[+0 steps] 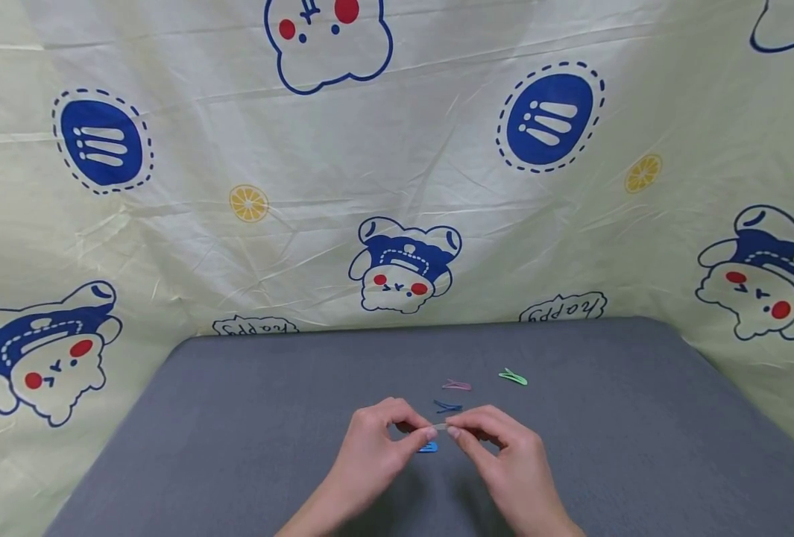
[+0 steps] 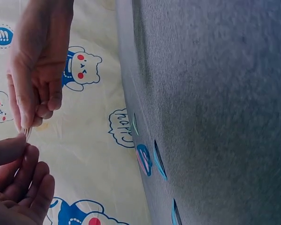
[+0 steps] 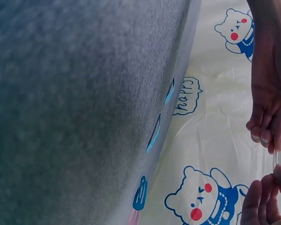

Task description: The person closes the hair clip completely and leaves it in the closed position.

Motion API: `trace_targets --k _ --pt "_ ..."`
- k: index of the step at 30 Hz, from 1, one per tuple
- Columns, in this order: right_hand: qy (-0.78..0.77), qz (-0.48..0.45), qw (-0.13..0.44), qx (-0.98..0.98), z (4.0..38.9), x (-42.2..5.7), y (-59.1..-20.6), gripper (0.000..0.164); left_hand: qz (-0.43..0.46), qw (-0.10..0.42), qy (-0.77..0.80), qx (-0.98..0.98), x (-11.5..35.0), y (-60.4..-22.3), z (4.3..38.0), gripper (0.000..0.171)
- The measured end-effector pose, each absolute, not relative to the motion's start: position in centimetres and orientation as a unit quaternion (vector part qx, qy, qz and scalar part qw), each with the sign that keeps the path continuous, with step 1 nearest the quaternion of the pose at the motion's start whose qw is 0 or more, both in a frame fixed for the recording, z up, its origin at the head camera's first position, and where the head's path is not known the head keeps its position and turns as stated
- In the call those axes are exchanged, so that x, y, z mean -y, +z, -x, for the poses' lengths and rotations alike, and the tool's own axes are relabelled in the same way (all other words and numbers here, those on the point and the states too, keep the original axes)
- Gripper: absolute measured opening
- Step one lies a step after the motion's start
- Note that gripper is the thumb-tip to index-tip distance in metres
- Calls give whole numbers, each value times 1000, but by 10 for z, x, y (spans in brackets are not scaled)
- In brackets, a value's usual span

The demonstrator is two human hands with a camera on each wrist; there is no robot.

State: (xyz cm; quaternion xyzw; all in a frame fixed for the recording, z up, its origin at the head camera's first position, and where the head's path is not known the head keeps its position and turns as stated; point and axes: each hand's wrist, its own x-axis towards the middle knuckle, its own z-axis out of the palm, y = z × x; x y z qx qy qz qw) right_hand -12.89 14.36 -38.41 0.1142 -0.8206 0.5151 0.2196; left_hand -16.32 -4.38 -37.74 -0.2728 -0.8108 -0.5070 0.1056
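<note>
A small pale hair clip point(image 1: 440, 426) spans the gap between my two hands, raised over the grey table. The thumb and index finger of my left hand point(image 1: 379, 447) pinch one end, and those of my right hand point(image 1: 511, 451) pinch the other. Thin parallel prongs of the clip point(image 2: 26, 133) show in the left wrist view, its ends covered by fingertips. In the head view, a light blue hair clip point(image 1: 428, 447) lies partly behind my left fingers. Just beyond my fingertips lies a dark blue hair clip point(image 1: 447, 407), its arms spread.
Farther back on the grey table point(image 1: 269, 418) are a pink hair clip point(image 1: 457, 385) and a green hair clip point(image 1: 514, 377). The left wrist view shows two light blue clips, one of them a clip point(image 2: 159, 160) near the dark blue one. A printed cloth point(image 1: 316, 164) hangs behind.
</note>
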Motion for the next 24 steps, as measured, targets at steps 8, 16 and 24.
trace_targets --k 8,16,24 --pt "595 -91 163 781 134 -151 -383 10 273 56 -514 811 46 -380 169 3" --pt "605 -88 133 780 137 -153 -386 9 244 -75 -588 768 49 -383 175 12" --pt "579 -69 105 806 139 -154 -385 11 222 -105 -598 763 50 -385 182 12"
